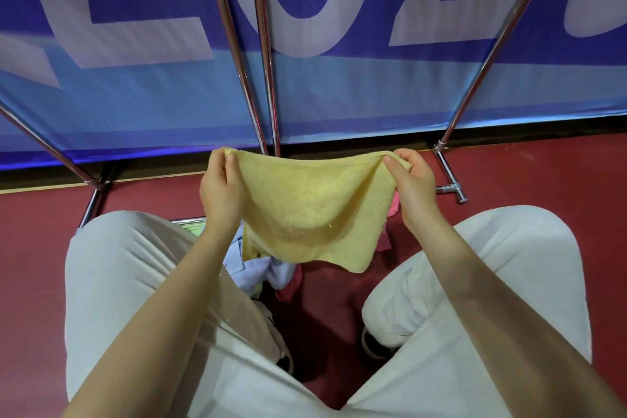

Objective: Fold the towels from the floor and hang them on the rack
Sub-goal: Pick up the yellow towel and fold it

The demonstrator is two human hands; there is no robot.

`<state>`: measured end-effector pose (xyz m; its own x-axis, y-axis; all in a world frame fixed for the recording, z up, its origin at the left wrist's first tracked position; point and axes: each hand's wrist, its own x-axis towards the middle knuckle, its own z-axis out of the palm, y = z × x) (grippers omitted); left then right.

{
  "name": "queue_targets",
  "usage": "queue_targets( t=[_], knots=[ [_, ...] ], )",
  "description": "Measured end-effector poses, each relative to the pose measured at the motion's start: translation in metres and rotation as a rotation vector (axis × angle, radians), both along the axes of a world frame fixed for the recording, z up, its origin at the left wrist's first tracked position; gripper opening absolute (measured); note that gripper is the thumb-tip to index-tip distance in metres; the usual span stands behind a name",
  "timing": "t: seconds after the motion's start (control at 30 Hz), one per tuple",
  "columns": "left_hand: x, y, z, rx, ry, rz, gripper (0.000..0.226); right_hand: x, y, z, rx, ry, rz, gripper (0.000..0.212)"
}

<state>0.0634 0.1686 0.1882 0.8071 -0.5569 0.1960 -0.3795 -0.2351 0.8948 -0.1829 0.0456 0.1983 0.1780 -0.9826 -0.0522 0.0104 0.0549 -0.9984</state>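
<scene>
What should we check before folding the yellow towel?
1. Left hand pinching a top corner: ok.
2. Right hand pinching the other top corner: ok.
3. Yellow towel lifted off the floor: ok.
4. Towel spread flat: not ok, it sags in the middle.
5. Rack within reach ahead: ok.
6. How many other towels wait underneath: cannot tell.
</scene>
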Motion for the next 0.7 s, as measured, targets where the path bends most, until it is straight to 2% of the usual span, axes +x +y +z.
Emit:
queue_targets(
  t=[0.07,0.13,0.2,0.3,0.4,0.47,0.57,0.7],
  knots=[
    [-0.001,-0.002,-0.001,0.021,0.040,0.004,0.020,0.001,0.001,0.000,-0.066,0.062,0.036,0.013],
    [0.000,-0.004,-0.002,0.071,0.161,-0.015,0.021,0.003,0.003,0.000,-0.141,0.151,0.079,0.012],
    [0.002,-0.007,-0.005,0.199,0.241,-0.067,0.025,0.004,0.002,-0.002,-0.172,0.203,0.080,0.006],
    [0.003,-0.005,-0.007,0.406,0.188,-0.124,0.026,0.004,-0.002,-0.006,-0.157,0.237,0.009,0.002],
    [0.009,-0.003,-0.009,0.455,0.078,-0.105,0.027,0.000,-0.006,-0.009,-0.119,0.214,-0.104,0.005],
    [0.015,-0.002,-0.011,0.398,0.067,-0.053,0.026,-0.003,-0.010,-0.009,-0.106,0.182,-0.163,0.007],
    [0.019,-0.004,-0.012,0.188,0.172,0.021,0.025,-0.005,-0.012,-0.008,-0.108,0.169,-0.173,0.007],
    [0.016,-0.006,-0.005,-0.006,0.317,0.086,0.021,-0.005,-0.010,-0.008,-0.077,0.124,-0.133,0.025]
  ],
)
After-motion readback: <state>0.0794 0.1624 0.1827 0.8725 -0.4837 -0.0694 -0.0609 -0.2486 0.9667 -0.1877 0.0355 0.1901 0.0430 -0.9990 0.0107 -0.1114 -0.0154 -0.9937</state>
